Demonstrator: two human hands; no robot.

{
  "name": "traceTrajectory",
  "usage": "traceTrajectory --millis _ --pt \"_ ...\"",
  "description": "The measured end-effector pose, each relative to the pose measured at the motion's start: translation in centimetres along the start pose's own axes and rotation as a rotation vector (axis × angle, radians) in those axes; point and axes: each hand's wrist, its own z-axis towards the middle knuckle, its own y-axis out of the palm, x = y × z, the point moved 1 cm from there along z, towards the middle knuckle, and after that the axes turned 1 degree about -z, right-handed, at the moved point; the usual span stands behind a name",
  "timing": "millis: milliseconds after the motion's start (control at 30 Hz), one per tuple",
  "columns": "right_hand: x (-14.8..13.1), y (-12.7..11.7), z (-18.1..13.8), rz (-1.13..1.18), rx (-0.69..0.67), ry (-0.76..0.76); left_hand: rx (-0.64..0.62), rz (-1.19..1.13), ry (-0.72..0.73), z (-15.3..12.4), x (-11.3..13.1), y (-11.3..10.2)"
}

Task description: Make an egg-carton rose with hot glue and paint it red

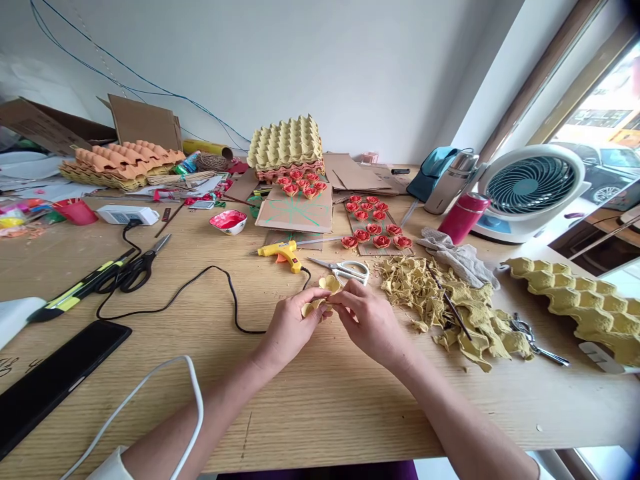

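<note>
Close together above the table's middle, my two hands work on a pale yellow egg-carton piece (311, 309). My left hand (293, 317) is closed round it, with thumb and fingers pinching the curved pulp. My right hand (367, 320) pinches the piece's right side, and the fingertips partly hide it. Just behind the fingers is a yellow cup with petal-shaped edges (329, 283); whether it touches the held piece I cannot tell. White-handled scissors (350, 270) lie beyond my right hand. A yellow hot glue gun (281, 251) rests farther back, its black cord (233, 293) looping to the left.
Torn yellow carton scraps (420, 287) spread to the right, with a thin brush (453, 310) across them. Red paper roses (380, 241) sit on cardboard behind. Black scissors (143, 270) and a dark tablet (60, 380) lie left. A white cable (197, 393) arches by my left forearm.
</note>
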Motion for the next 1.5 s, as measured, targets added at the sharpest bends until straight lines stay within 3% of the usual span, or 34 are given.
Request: traceTrajectory --millis 300,500,767,967,1233,1500 --pt "-0.14 0.21 -0.11 -0.159 0.06 -0.136 -0.046 -0.199 -0.093 0.22 0.15 -0.17" --pt "0.05 0.05 0.12 0.009 0.051 0.015 0.041 -0.167 -0.014 0.1 0.15 0.1" --pt "0.04 0.24 0.01 -0.042 0.039 -0.027 0.019 -0.044 0.016 0.12 0.44 0.19" --pt "-0.14 0.27 -0.05 -0.093 0.08 -0.082 -0.006 -0.217 -0.055 0.17 0.49 0.27" --pt "0.06 0.08 0.05 0.071 0.078 0.019 0.064 -0.213 0.036 0.08 0.49 0.4" --pt "-0.3 0.18 0.23 0.037 0.036 0.037 0.047 -0.313 -0.047 0.02 0.33 0.73"
